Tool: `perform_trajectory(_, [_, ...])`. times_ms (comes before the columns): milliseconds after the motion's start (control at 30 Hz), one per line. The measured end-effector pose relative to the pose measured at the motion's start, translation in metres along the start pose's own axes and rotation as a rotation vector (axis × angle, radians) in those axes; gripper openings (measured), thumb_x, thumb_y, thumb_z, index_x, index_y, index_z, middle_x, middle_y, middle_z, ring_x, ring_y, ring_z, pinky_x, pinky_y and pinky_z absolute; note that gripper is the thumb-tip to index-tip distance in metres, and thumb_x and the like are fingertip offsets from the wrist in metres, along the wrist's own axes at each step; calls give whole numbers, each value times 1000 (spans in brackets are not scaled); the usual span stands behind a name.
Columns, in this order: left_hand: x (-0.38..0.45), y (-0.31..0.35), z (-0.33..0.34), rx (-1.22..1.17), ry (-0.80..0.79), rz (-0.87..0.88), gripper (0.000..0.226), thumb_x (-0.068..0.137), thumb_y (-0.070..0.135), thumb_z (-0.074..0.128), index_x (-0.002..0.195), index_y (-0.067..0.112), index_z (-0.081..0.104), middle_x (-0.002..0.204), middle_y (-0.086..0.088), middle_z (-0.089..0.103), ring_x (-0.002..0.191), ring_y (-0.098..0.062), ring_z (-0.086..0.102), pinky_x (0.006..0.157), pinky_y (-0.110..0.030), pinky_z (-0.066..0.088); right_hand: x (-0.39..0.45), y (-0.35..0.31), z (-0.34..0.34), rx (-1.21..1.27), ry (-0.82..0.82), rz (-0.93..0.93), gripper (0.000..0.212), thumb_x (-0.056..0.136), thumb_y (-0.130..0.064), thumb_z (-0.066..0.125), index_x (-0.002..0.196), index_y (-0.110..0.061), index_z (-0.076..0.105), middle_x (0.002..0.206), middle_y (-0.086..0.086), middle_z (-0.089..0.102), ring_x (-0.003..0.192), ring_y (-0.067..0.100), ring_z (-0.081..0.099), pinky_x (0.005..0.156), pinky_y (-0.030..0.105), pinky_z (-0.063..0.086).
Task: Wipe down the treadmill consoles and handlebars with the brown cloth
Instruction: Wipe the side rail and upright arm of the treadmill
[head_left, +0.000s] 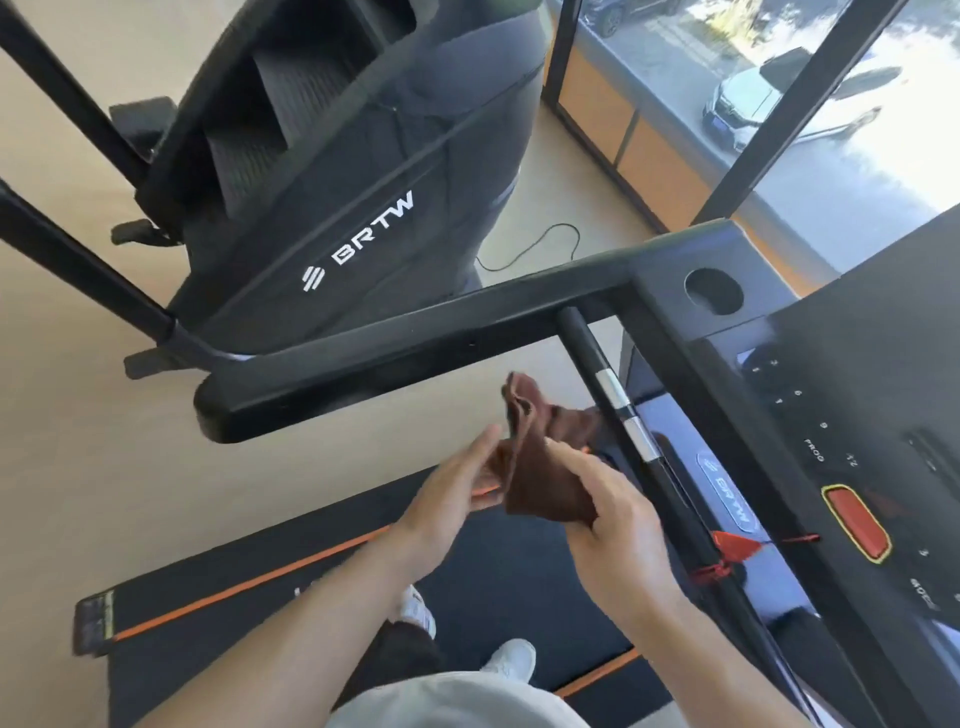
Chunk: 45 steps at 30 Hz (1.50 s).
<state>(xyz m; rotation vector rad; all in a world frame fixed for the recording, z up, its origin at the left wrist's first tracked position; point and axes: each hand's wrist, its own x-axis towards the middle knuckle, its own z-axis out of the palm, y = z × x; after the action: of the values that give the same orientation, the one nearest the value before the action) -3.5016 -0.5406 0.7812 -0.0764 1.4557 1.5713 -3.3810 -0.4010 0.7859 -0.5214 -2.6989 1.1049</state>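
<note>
A crumpled brown cloth (540, 457) hangs between both hands, just below the treadmill's long black side handlebar (405, 343). My left hand (452, 499) pinches its left edge with fingers stretched out. My right hand (608, 514) grips the cloth's lower right part. To the right of the cloth runs the inner grip bar (623, 415) with silver sensor plates. The black console (857, 415) fills the right side, with number keys, a red stop button (857, 525) and a cup hole (714, 291).
A red safety clip and cord (737, 551) hangs by the grip bar. A black BRTW stair machine (332, 171) stands at the upper left, with a cable on the beige floor. The treadmill belt and my white shoes are below. Glass windows stand at the upper right.
</note>
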Motion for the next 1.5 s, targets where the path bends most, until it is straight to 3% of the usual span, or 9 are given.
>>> perform_trajectory(167, [-9, 38, -60, -186, 53, -159, 53, 92, 51, 65, 118, 5, 74, 112, -20, 76, 106, -36, 73, 105, -51, 51, 31, -59, 51, 55, -438, -191, 76, 79, -64, 75, 146, -35, 55, 162, -25, 32, 156, 1, 12, 127, 27, 11])
perform_trajectory(267, [-14, 40, -96, -81, 149, 6, 24, 98, 33, 64, 113, 17, 75, 109, -6, 79, 105, -24, 75, 102, -42, 55, 53, -72, 71, 290, -141, 97, 54, 85, -53, 77, 134, -46, 58, 141, -33, 50, 139, -5, 40, 107, 14, 40])
perform_trajectory(367, [-27, 40, -126, 174, 108, 215, 20, 101, 21, 60, 115, 26, 73, 115, 3, 77, 112, -18, 71, 100, -37, 56, 88, -79, 88, 313, -323, 311, 83, 76, -62, 79, 148, -48, 40, 138, -32, 52, 131, -8, 46, 107, 17, 40])
perform_trajectory(567, [-52, 53, -188, 584, 317, 590, 36, 98, 16, 64, 111, 50, 66, 118, 30, 64, 119, 0, 59, 103, -19, 44, 132, -124, 125, 256, -514, 104, 21, 86, -39, 82, 103, -36, 71, 106, -25, 73, 109, -1, 65, 104, 27, 45])
perform_trajectory(733, [-48, 57, -227, 396, 509, 537, 18, 99, 30, 64, 116, 30, 70, 108, 18, 74, 108, -3, 68, 97, -32, 55, 162, -179, 145, 405, -405, 104, 28, 88, -11, 79, 83, -15, 53, 66, -8, 64, 62, 11, 62, 60, 23, 51])
perform_trajectory(867, [-37, 60, -253, 368, 809, 488, 30, 96, 35, 66, 124, 27, 62, 117, 18, 69, 111, 2, 63, 98, -17, 48, 219, -199, 157, 155, -204, 127, 25, 90, -33, 77, 110, -31, 61, 108, -11, 70, 105, 12, 65, 87, 32, 53])
perform_trajectory(967, [-36, 52, -269, 353, 867, 411, 35, 98, 30, 65, 131, 24, 58, 127, 12, 65, 116, -3, 61, 102, -18, 45, 256, -195, 164, -309, -329, 6, 82, 93, -56, 66, 160, -32, 24, 167, -3, 28, 151, 24, 26, 121, 50, 29])
perform_trajectory(1100, [-45, 33, -279, 294, 924, 298, 37, 98, 27, 65, 133, 25, 55, 127, 9, 64, 116, -8, 62, 106, -33, 50, 245, -180, 198, -584, -766, -191, 100, 78, -92, 47, 159, -38, 25, 160, -4, 41, 144, 26, 38, 119, 52, 27])
perform_trajectory(1500, [-90, -13, -254, 44, 1153, 167, 32, 97, 20, 65, 128, 24, 58, 119, 15, 64, 111, -1, 62, 88, -12, 44, 196, -223, 306, -1039, -683, -1012, 37, 97, -35, 62, 131, -19, 58, 126, 7, 59, 115, 31, 55, 96, 48, 42])
